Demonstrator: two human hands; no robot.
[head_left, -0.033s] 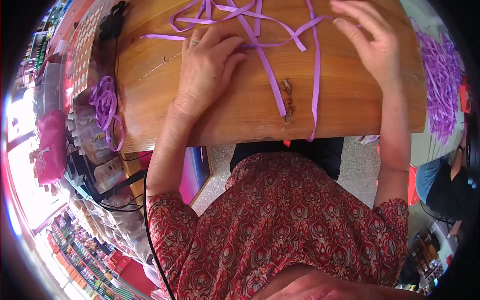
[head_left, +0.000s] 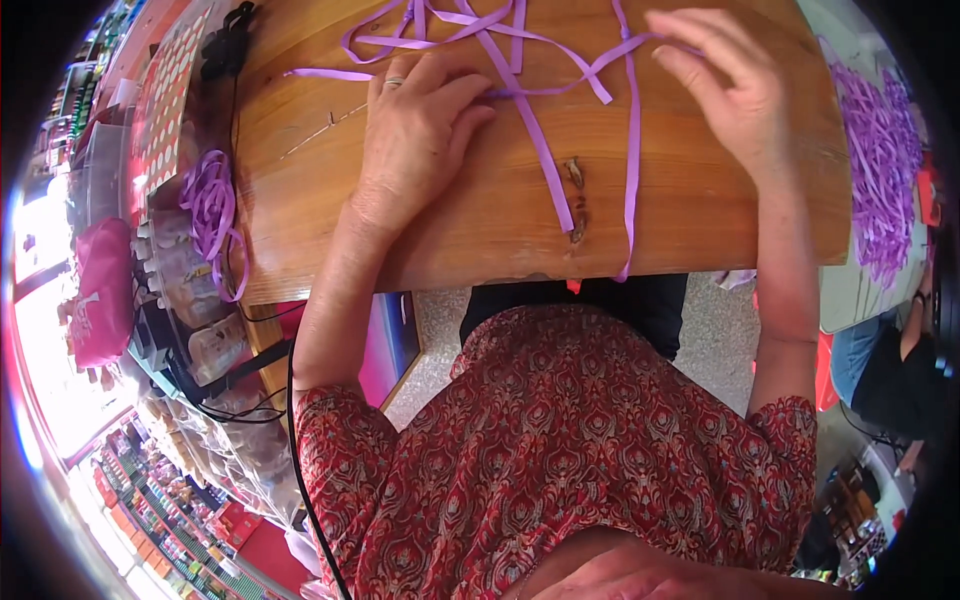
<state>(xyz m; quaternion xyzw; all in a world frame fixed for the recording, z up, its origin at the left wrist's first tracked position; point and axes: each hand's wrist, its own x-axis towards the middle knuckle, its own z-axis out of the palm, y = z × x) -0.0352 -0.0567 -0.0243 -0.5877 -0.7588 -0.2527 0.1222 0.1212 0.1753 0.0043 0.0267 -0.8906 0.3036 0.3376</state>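
Observation:
My left hand (head_left: 413, 130), with a ring on one finger, rests on the wooden table with its fingers bent down over a purple ribbon (head_left: 560, 90). One ribbon end (head_left: 325, 74) shows left of these fingers; their tips are hidden. From there the ribbon runs right, under another strip, to my right hand (head_left: 730, 90). That hand is raised, thumb and forefinger apart, with the ribbon passing into the gap between them. Other purple ribbon strips (head_left: 541, 150) lie crossed between my hands. A thin thread-like line (head_left: 322, 130) lies left of my left hand.
A loose purple ribbon coil (head_left: 210, 205) hangs at the left edge of the wooden table (head_left: 470, 235). Behind it are a dotted sheet (head_left: 172, 105), a black clip-like object (head_left: 225, 45) and a pink pouch (head_left: 102, 293). A big ribbon heap (head_left: 880, 165) covers a pale table at right.
My right hand has shifted slightly left and down, its fingers a little lower. My left hand has barely moved, a touch to the right. The ribbons lie almost the same.

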